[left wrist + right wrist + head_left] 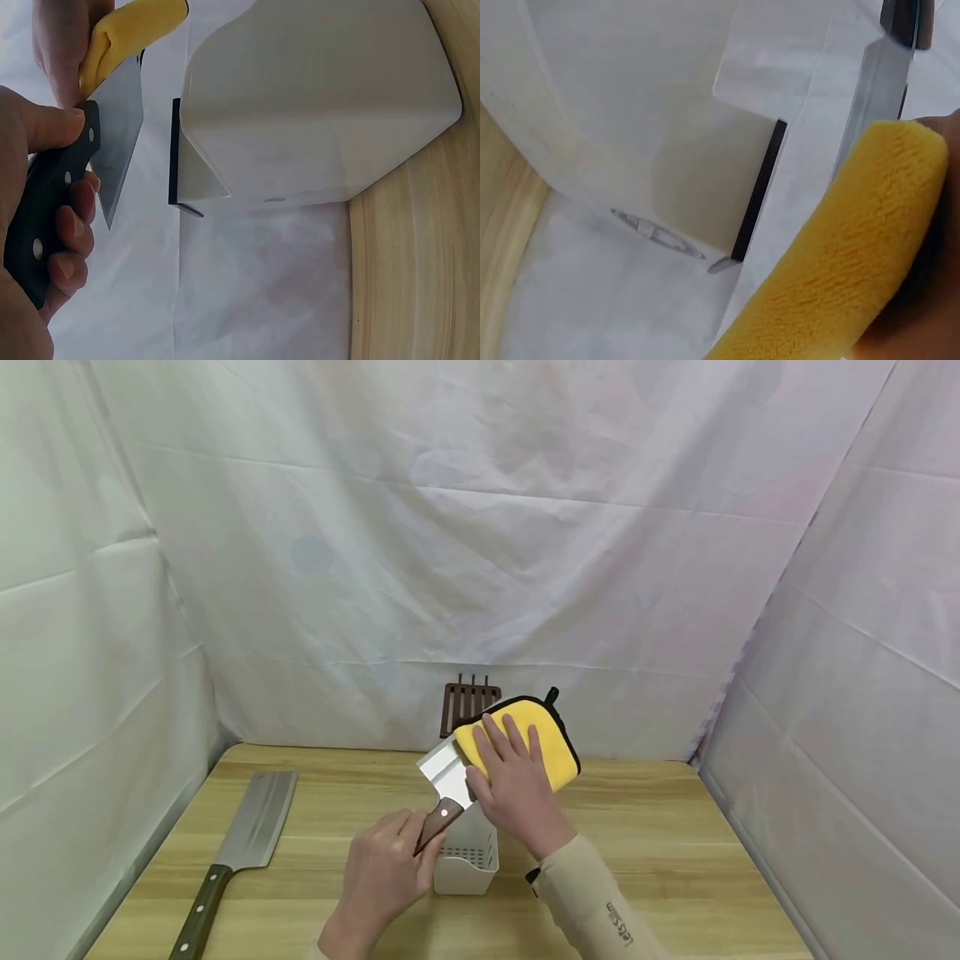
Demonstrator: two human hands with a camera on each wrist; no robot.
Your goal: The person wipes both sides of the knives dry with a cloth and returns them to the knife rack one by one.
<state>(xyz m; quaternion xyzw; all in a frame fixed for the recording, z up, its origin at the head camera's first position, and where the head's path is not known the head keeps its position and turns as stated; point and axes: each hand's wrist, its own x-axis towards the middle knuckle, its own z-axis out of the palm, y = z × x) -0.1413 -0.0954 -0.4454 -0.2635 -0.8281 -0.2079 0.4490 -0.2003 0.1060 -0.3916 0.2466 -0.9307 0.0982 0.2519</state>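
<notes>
My left hand (386, 868) grips the dark riveted handle (438, 822) of a cleaver, whose broad shiny blade (448, 768) tilts up and away to the right. Over the far part of that blade lies a yellow cloth (558, 747) with black edging and a small black loop. My right hand (517, 789) presses on the cloth with its fingers straight and spread. From below, in the right wrist view, fluffy yellow cloth (840, 255) bulges under the hand and covers most of the blade. Part of the blade is hidden by the cloth.
Beneath the hands stands a white utensil holder (463, 881) with a perforated bottom; a brown slotted top (470, 706) shows behind. A second cleaver (258, 818) lies on the left side of the wooden table (660, 868). White sheets (480, 568) hang around the table.
</notes>
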